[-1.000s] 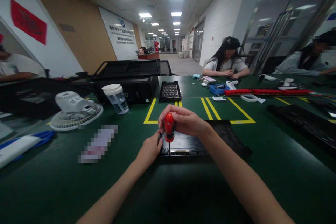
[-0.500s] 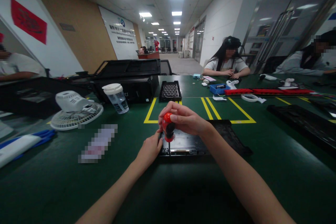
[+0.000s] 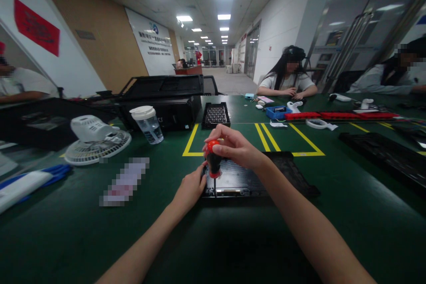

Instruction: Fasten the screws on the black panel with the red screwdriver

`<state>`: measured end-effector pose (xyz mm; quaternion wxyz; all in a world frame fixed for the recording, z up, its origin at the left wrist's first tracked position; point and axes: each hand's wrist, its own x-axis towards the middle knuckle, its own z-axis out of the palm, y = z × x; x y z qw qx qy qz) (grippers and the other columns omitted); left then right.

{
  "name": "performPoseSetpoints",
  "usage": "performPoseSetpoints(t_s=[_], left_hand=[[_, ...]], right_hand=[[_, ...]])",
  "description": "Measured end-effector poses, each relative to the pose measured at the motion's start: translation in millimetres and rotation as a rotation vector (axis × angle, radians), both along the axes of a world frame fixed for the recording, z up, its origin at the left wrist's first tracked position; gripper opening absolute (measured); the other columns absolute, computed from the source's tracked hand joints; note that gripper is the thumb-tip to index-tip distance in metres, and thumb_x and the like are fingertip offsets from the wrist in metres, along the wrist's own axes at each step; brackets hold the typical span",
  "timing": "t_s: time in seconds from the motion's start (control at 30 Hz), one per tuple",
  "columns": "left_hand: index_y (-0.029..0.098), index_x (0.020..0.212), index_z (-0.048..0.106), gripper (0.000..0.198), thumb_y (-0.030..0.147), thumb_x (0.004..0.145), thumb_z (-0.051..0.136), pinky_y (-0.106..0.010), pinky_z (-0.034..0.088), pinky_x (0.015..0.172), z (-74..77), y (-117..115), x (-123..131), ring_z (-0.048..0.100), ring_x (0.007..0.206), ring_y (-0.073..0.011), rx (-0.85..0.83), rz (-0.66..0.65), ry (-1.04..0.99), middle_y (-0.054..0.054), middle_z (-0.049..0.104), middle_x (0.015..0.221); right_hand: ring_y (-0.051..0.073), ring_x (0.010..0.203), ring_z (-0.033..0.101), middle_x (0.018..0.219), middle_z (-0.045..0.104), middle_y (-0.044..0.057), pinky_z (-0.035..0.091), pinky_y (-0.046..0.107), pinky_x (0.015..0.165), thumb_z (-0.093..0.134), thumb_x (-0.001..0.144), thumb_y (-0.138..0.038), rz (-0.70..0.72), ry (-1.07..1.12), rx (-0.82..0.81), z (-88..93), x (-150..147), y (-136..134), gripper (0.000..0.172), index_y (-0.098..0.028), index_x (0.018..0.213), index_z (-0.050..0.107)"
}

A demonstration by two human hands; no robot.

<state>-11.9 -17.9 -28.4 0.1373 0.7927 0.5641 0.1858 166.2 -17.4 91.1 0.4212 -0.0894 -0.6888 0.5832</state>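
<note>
My right hand (image 3: 234, 144) is closed around the top of a red and black screwdriver (image 3: 214, 159). The screwdriver stands nearly upright, its shaft pointing down at the left front part of a black panel (image 3: 258, 179) that lies flat before me. Close to the tip runs a pale, shiny strip on the panel; whether the tip sits in a screw I cannot tell. My left hand (image 3: 192, 185) grips the panel's left edge, its fingertips partly hidden behind the screwdriver and the edge.
Left of me are a white fan (image 3: 96, 140), a lidded plastic cup (image 3: 147, 124) and a blurred-out flat object (image 3: 124, 182). A black tray (image 3: 216, 115) stands beyond the panel. Another black panel (image 3: 386, 155) lies to the right. Across the table sits a person (image 3: 289, 75).
The fingers of my right hand have shifted and turned slightly on the screwdriver's handle, which has rotated a little. My left hand and the panel have stayed in place.
</note>
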Motion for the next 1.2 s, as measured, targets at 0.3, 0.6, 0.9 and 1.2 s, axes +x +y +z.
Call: performPoseSetpoints(t_s=[0.3, 0.6, 0.9, 1.2], left_hand=[[0.015, 0.118, 0.046, 0.033, 0.024, 0.087, 0.038, -0.029, 0.043, 0.075, -5.0, 2.7, -2.3, 0.062, 0.085, -0.021, 0.021, 0.003, -0.001, -0.011, 0.064, 0.098], [0.016, 0.11, 0.05, 0.027, 0.022, 0.086, 0.04, -0.028, 0.043, 0.075, -4.5, 3.4, -0.1, 0.063, 0.085, -0.0203, -0.006, 0.038, 0.026, -0.01, 0.065, 0.096], [0.015, 0.105, 0.053, 0.025, 0.024, 0.087, 0.038, -0.027, 0.043, 0.07, -2.1, 2.8, 0.6, 0.063, 0.082, -0.0211, 0.013, 0.026, 0.058, -0.01, 0.066, 0.092], [0.014, 0.103, 0.054, 0.024, 0.023, 0.087, 0.038, -0.027, 0.043, 0.07, -3.7, 2.8, 0.1, 0.062, 0.081, -0.0209, 0.007, 0.022, 0.053, -0.009, 0.065, 0.09]], right_hand=[[0.009, 0.077, 0.051, 0.081, 0.047, 0.0, 0.044, 0.022, 0.069, 0.06, 0.077, -0.022, -0.148, -0.069, 0.164, 9.9, -2.6, -8.1, 0.014, -0.015, 0.078, 0.048], [0.008, 0.07, 0.043, 0.077, 0.041, -0.001, 0.039, 0.023, 0.066, 0.059, 0.079, -0.024, -0.266, -0.117, 0.334, 10.2, -4.8, -11.4, 0.016, -0.015, 0.075, 0.046], [0.007, 0.067, 0.041, 0.073, 0.041, -0.003, 0.036, 0.021, 0.062, 0.057, 0.08, -0.025, -0.363, -0.214, 0.451, 13.5, -8.2, -18.1, 0.016, -0.016, 0.075, 0.045], [0.007, 0.063, 0.037, 0.071, 0.037, -0.004, 0.03, 0.019, 0.051, 0.057, 0.079, -0.025, -0.406, -0.258, 0.446, 14.8, -10.7, -22.9, 0.02, -0.017, 0.072, 0.04]])
